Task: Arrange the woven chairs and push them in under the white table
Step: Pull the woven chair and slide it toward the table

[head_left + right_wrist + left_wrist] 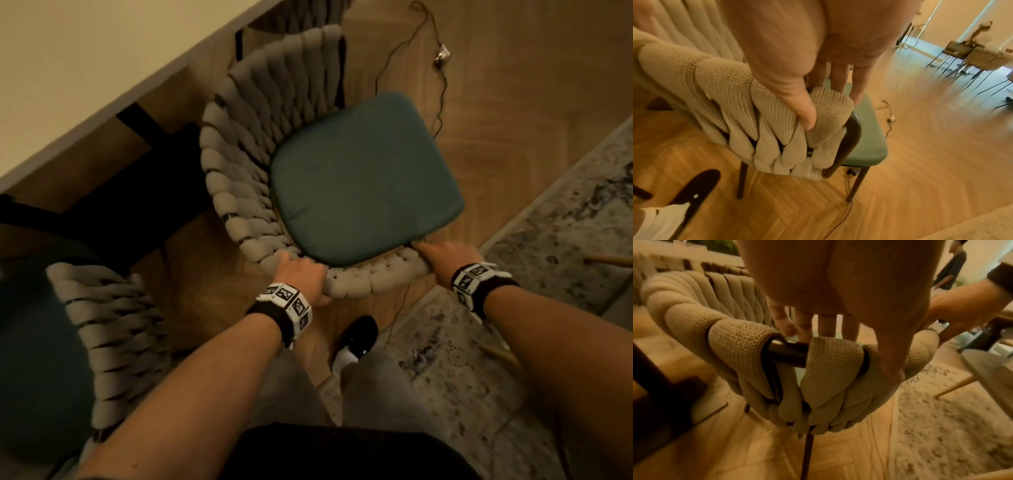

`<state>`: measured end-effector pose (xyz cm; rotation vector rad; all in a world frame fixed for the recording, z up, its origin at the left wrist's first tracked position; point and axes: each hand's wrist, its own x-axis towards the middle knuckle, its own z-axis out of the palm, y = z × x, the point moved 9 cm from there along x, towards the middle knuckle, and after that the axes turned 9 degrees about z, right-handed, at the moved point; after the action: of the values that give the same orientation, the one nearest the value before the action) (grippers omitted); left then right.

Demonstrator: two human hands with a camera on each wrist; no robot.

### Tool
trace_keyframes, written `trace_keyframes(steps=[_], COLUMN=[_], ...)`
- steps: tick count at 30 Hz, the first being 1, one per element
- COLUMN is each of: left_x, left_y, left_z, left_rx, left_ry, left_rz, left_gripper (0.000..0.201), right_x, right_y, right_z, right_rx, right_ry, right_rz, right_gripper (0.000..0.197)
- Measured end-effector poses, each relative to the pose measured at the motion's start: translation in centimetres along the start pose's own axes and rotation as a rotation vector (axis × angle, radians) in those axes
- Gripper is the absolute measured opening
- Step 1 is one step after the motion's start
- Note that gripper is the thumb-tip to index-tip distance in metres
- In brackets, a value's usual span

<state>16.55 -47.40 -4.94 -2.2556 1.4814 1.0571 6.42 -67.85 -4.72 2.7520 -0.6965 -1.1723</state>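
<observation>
A woven chair (239,144) with a teal seat cushion (363,174) stands on the wood floor beside the white table (85,68), its curved back toward the table and me. My left hand (301,274) grips the near rim of the back, fingers inside and thumb outside, over the woven rim (748,344). My right hand (445,258) holds the right end of that rim (725,84), thumb pressed on the last woven band, fingers hanging toward the cushion (867,129). A second woven chair (113,335) sits at the lower left, its seat under the table edge.
A thin cable with a plug (442,54) trails over the floor behind and under the chair. A patterned rug (548,274) lies to the right. My shoe (359,334) is just behind the chair. Dark table legs (144,123) stand under the tabletop.
</observation>
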Motion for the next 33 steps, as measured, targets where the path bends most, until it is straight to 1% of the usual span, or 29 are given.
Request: trace_keyframes(steps=[1, 3, 5, 6, 8, 10, 12, 13, 14, 15, 17, 21, 23, 26, 29, 33], left_x=[0.3, 0.5, 0.0, -0.3, -1.0, -1.6, -1.6, -1.4, -1.4, -1.3, -1.1, -1.3, -1.9, -2.5, -3.3, -3.9], left_y=[1.2, 1.8, -0.1, -1.9, -6.4, -10.5, -13.3, -14.3, -15.1, -15.8, -16.3, -15.3, -14.0, -11.2, -8.9, -5.9], left_z=[0.3, 0.8, 0.6, 0.2, -0.6, -1.4, -2.6, -2.7, -2.6, -2.4, -2.4, -2.7, -2.4, -1.5, -0.2, 1.0], left_rx=[-0.058, -0.254, -0.420, -0.424, -0.308, -0.092, 0.190, 0.267, 0.294, 0.318, 0.377, 0.389, 0.374, 0.273, 0.182, 0.075], left_ry=[-0.006, -0.019, 0.007, 0.029, 0.034, -0.017, -0.060, -0.093, -0.123, -0.149, -0.156, -0.069, -0.067, -0.052, -0.059, 0.005], left_rz=[0.020, 0.047, 0.008, -0.038, -0.157, -0.241, -0.232, -0.224, -0.229, -0.226, -0.184, -0.065, -0.037, -0.002, -0.020, -0.084], left_gripper=[0.042, 0.039, 0.029, 0.026, 0.028, 0.035, 0.043, 0.046, 0.047, 0.047, 0.044, 0.039, 0.038, 0.038, 0.039, 0.045], right_x=[0.0, -0.3, -1.1, -1.4, -1.9, -2.5, -3.0, -3.3, -3.7, -4.0, -4.1, -3.5, -3.8, -4.1, -3.8, -1.9], right_y=[1.2, 2.3, 1.6, 0.6, -2.2, -6.0, -9.9, -11.9, -13.9, -15.4, -17.1, -16.2, -15.2, -12.7, -9.7, -5.8], right_z=[0.0, 0.1, 0.3, 0.3, 0.5, 1.4, 2.2, 2.4, 2.6, 2.7, 2.7, 2.6, 2.6, 3.2, 2.7, 1.4], right_rx=[-0.009, -0.028, -0.054, -0.050, -0.004, 0.051, 0.133, 0.180, 0.208, 0.215, 0.207, 0.180, 0.153, 0.070, -0.053, -0.200], right_ry=[0.014, 0.014, -0.029, -0.042, -0.061, -0.110, -0.164, -0.186, -0.193, -0.180, -0.124, -0.100, -0.102, -0.108, -0.070, 0.033], right_rz=[0.012, 0.004, -0.032, -0.054, -0.117, -0.194, -0.236, -0.243, -0.246, -0.240, -0.215, -0.229, -0.245, -0.253, -0.290, -0.338], right_gripper=[0.042, 0.042, 0.038, 0.036, 0.036, 0.046, 0.057, 0.062, 0.066, 0.067, 0.058, 0.054, 0.051, 0.047, 0.048, 0.047])
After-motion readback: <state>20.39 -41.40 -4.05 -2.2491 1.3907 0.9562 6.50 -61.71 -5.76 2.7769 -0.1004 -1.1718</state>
